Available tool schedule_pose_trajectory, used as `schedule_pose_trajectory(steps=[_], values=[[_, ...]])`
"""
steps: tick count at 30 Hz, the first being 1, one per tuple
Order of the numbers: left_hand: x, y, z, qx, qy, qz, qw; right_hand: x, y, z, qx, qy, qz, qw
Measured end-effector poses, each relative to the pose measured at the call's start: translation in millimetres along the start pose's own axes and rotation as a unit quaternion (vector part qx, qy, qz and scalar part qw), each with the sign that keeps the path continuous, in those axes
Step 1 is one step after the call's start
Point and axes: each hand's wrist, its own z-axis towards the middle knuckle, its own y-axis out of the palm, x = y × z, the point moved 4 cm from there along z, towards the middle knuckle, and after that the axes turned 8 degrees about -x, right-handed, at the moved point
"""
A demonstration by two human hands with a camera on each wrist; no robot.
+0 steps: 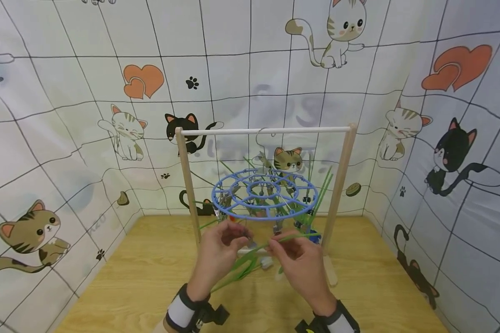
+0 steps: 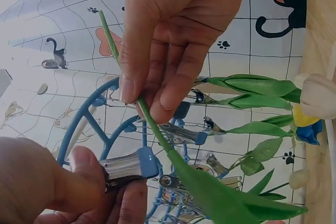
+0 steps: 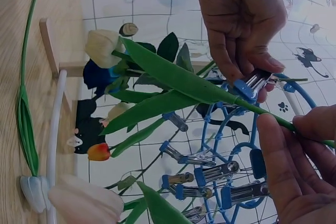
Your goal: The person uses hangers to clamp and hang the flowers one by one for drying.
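My left hand (image 1: 218, 252) pinches a metal clip with a blue tip (image 2: 131, 166) between thumb and fingers, low at the front of a round blue hanger rack (image 1: 266, 216). Just to its right, my right hand (image 1: 304, 261) pinches the thin green stem (image 3: 262, 111) of an artificial flower. Broad green leaves (image 3: 176, 77) spread from that stem toward the left in the right wrist view, near the clip. Which flower head belongs to it I cannot tell. More metal clips (image 3: 215, 173) hang from the rack, several gripping flower stems.
The rack hangs by a hook from a white bar (image 1: 266, 131) on a wooden stand (image 1: 340, 185). White, orange (image 3: 98, 151) and blue flowers (image 2: 308, 132) dangle heads down beneath it. A pale tulip (image 3: 34, 192) lies on the wooden table (image 1: 137, 273). Cat-print sheeting (image 1: 233, 78) surrounds everything.
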Motion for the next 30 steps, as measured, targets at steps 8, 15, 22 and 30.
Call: schedule_pose_trajectory(steps=[8, 15, 22, 30], values=[[-5.6, 0.9, 0.2, 0.027, 0.003, -0.003, 0.9996, -1, 4, 1.8, 0.002, 0.031, 0.022, 0.9993], [-8.4, 0.5, 0.0, 0.034, 0.004, -0.009, 0.9994, -3, 8, 3.8, 0.005, 0.04, 0.034, 0.9986], [-12.5, -0.9, -1.5, 0.017, 0.015, -0.01, 0.9997, -1, 8, 0.9, 0.003, 0.058, 0.028, 0.998], [-16.4, -4.9, -3.8, -0.002, 0.033, -0.036, 0.9988, 3, 5, -6.9, -0.014, 0.051, 0.013, 0.9985]])
